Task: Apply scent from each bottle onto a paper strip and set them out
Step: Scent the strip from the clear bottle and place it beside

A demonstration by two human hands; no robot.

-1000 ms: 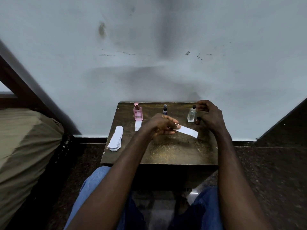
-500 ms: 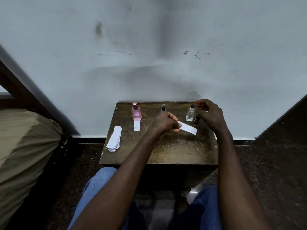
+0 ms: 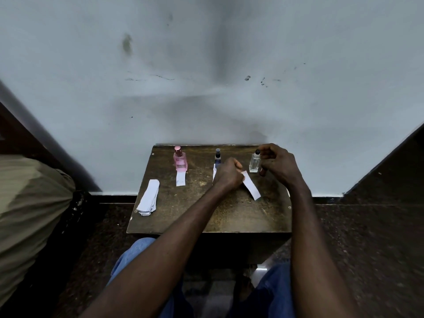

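At the far left an olive cloth bundle (image 3: 29, 203) is running out of the frame, so its shape is unclear. A loose stack of paper strips (image 3: 148, 197) is lying on the left part of the small brown table (image 3: 206, 218). Behind it a pink bottle (image 3: 180, 159) is standing upright, with a used strip (image 3: 180, 179) lying just in front and touching its base. A dark blue bottle (image 3: 217, 156) is standing at the middle of the back edge. The second strip (image 3: 214, 172) in front of it is showing only as a sliver, since the left hand (image 3: 228, 174) is covering the rest. That hand is curling into a loose fist and pinching one end of a paper strip (image 3: 252, 188), which is slanting down to the right above the tabletop. A clear bottle (image 3: 255, 162) is standing at the back right. The right hand (image 3: 276, 162) is curling beside it, fingertips at its black top. Whether they are gripping or only touching is hard to make out, and a small dark shape under that hand is too blurred to identify. Blue jeans (image 3: 273, 292) are being cut off at the bottom edge.
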